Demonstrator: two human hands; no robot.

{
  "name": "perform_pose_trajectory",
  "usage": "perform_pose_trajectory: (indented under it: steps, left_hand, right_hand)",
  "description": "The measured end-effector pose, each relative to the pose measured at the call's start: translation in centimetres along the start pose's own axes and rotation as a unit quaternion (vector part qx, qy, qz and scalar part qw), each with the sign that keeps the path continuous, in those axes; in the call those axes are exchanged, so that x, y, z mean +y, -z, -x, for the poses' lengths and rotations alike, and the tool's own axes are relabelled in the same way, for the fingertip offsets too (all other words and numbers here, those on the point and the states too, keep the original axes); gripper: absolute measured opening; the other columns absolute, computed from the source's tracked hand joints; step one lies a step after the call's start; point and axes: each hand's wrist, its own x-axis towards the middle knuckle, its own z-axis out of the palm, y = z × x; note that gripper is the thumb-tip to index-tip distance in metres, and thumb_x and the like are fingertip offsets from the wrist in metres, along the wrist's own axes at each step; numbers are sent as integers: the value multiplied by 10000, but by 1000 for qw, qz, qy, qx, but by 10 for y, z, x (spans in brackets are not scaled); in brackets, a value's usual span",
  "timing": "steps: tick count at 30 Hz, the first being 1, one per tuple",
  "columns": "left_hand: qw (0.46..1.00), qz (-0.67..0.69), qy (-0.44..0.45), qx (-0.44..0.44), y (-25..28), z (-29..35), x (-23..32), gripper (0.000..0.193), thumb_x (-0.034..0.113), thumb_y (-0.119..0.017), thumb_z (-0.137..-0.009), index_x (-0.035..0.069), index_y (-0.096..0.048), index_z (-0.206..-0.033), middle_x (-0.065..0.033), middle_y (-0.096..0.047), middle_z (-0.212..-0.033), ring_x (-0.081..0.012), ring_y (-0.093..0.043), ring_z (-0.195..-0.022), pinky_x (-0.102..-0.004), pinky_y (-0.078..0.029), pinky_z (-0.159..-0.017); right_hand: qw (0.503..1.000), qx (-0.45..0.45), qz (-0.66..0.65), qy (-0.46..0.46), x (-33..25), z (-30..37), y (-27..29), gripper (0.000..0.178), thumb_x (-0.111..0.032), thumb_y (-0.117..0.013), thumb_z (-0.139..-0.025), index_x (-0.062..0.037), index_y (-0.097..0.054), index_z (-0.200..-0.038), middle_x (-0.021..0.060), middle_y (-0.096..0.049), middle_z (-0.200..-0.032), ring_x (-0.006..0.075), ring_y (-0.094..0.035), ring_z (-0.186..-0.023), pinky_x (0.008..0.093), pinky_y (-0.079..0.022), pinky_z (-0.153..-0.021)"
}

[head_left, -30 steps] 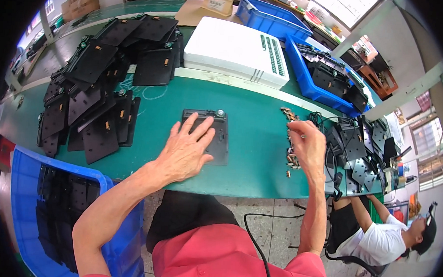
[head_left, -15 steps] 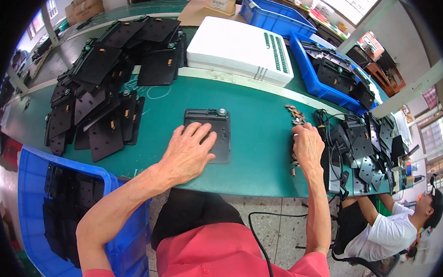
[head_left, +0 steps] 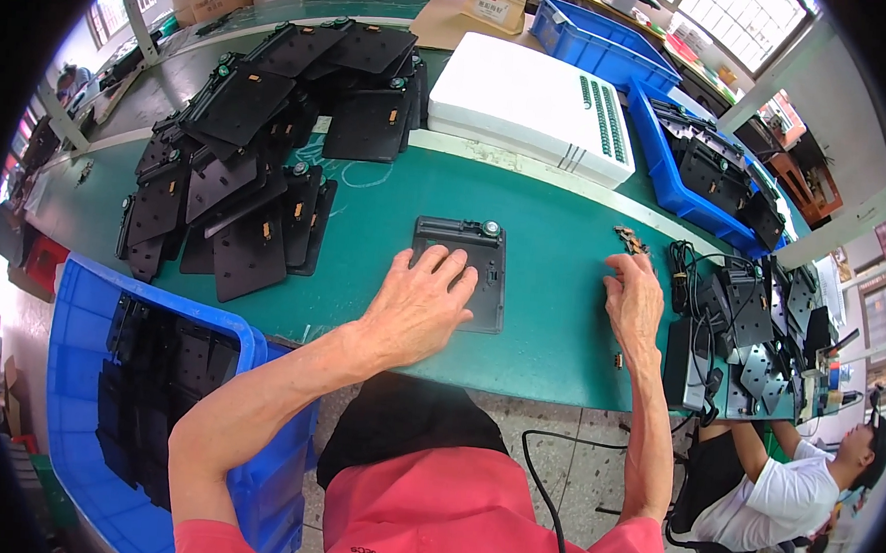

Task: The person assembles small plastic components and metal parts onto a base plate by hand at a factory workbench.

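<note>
A flat black plate (head_left: 482, 291) lies on the green table in front of me, with a bar and a round metal-and-green fitting along its far edge. My left hand (head_left: 416, 310) rests across its left part, fingers spread and stretched out. To the right, my right hand (head_left: 636, 299) is held over the table with thumb and fingers curled together; whatever is between the fingertips is too small or hidden to make out. Just beyond it lie small copper-coloured parts (head_left: 629, 239), and another small part (head_left: 618, 362) lies nearer the table edge.
Similar black plates are heaped at left (head_left: 258, 182). A blue bin (head_left: 73, 357) holding black parts stands at lower left. A white foam box (head_left: 517, 100) and blue crates (head_left: 659, 168) stand at the back. Cables and black brackets (head_left: 747, 302) crowd the right, near a seated person (head_left: 787, 490).
My right hand has drawn a little left from the small copper parts toward the plate. My left hand stays on the plate. The whole view has shifted.
</note>
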Motion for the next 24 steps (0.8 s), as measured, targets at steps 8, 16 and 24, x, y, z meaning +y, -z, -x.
perform_pose_trajectory:
  steps: [8, 16, 24]
  left_hand:
    - [999, -15, 14, -31, 2, 0, 1, 481, 259, -692, -855, 20, -551, -1247, -141, -507, -1309, -305, -478, -1207, -474, -418, -960]
    - [999, -19, 14, -24, 1, 1, 1, 477, 261, -682, -862, 23, -549, -1254, -143, -510, -1309, -307, -479, -1205, -486, -416, -969]
    - [999, -18, 14, -24, -1, -1, 2, 486, 262, -686, -858, 20, -549, -1256, -144, -509, -1314, -311, -474, -1209, -483, -411, -972]
  right_hand:
    - [998, -18, 65, 18, 4, 2, 5, 135, -59, -679, -794, -53, -678, -929, 123, -613, -966, 319, -619, -942, 440, -499, -766]
    - [997, 32, 66, -5, 3, -2, 0, 134, -64, -670, -803, -56, -678, -936, 120, -620, -986, 324, -621, -946, 433, -506, -784]
    - [998, -34, -44, 36, -9, 1, -3, 106, -12, -637, -811, -36, -676, -907, 130, -634, -897, 313, -640, -876, 400, -510, -756]
